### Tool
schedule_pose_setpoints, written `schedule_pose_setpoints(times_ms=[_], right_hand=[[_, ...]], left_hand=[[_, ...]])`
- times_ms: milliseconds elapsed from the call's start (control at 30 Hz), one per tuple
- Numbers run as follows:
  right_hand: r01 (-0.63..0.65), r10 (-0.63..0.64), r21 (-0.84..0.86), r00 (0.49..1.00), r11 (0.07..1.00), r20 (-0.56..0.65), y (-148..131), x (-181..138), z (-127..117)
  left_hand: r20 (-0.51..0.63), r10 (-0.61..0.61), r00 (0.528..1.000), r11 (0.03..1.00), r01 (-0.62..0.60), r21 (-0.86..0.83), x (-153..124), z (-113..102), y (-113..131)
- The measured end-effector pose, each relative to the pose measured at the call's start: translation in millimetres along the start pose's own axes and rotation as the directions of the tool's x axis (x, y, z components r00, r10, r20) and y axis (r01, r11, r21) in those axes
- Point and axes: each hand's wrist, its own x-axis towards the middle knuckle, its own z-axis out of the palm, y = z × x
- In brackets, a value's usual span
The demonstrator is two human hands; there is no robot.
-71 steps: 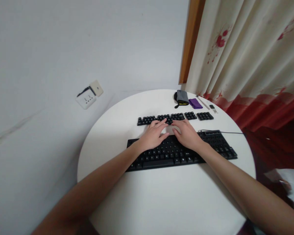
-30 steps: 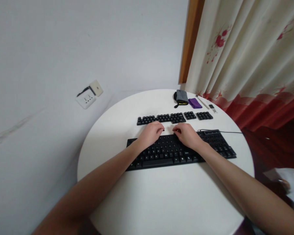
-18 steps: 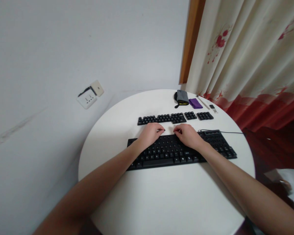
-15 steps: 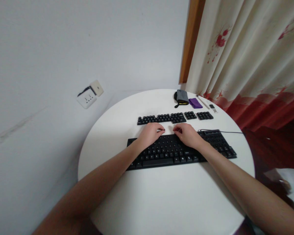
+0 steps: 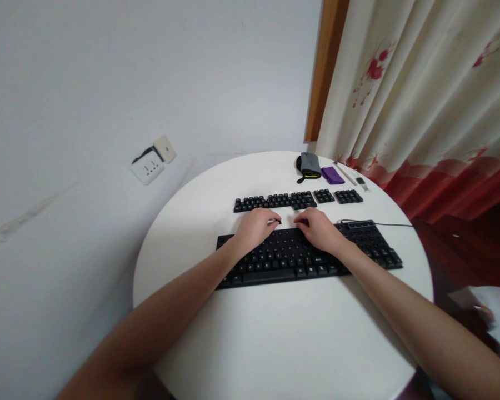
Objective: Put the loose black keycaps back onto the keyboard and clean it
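A black keyboard lies across the white table under my wrists. Keycaps sit on its lower rows, while the upper middle shows bare key stems. My left hand is above its back edge, thumb and forefinger pinching a small black keycap. Opposite it, my right hand is closed in a pinch; whatever its fingertips hold, if anything, is hidden. Just beyond both hands, loose keycaps are laid out in blocks, with smaller groups of keycaps to the right.
A grey folded pouch, a purple cloth, a pale stick-like tool and a small tool with a dark head lie at the back right of the round table. The keyboard cable runs off the right edge.
My left fingertips have shifted slightly, and the keycap between them shows a little more. My right hand has barely moved.
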Motion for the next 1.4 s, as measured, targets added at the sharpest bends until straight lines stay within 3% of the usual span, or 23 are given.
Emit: schedule_pose_setpoints(times_ms=[367,700,900,1033,1167,1300,1400], right_hand=[[0.045,-0.045,0.020,0.999,0.999,0.007,0.6,-0.2,-3.5],[0.041,-0.041,0.006,0.999,0.999,0.018,0.3,0.7,-3.6],[0.049,-0.050,0.028,0.998,0.998,0.027,1.0,0.5,-4.7],[0.049,-0.050,0.039,0.998,0.998,0.048,0.7,0.3,-6.3],[0.042,-0.045,0.049,0.998,0.998,0.050,0.5,0.1,-6.9],[0.040,-0.042,0.052,0.998,0.998,0.040,2.1,0.3,-5.7],[0.047,-0.049,0.053,0.998,0.997,0.029,4.0,0.6,-4.2]], left_hand=[[-0.016,0.033,0.999,0.998,-0.033,-0.052,0.1,2.1,-6.2],[-0.024,-0.026,0.999,0.998,0.025,-0.054,0.3,0.5,-1.1],[-0.115,0.013,0.993,0.966,-0.043,-0.256,-0.3,-8.0,7.9],[0.068,0.118,0.991,0.911,-0.081,-0.404,-3.1,-30.1,19.6],[0.304,0.279,0.911,0.856,-0.092,-0.509,-7.0,-44.8,26.0],[0.398,0.375,0.837,0.829,-0.111,-0.549,-9.1,-38.8,25.4],[0.421,0.371,0.828,0.845,-0.114,-0.522,-9.3,-33.8,25.1]])
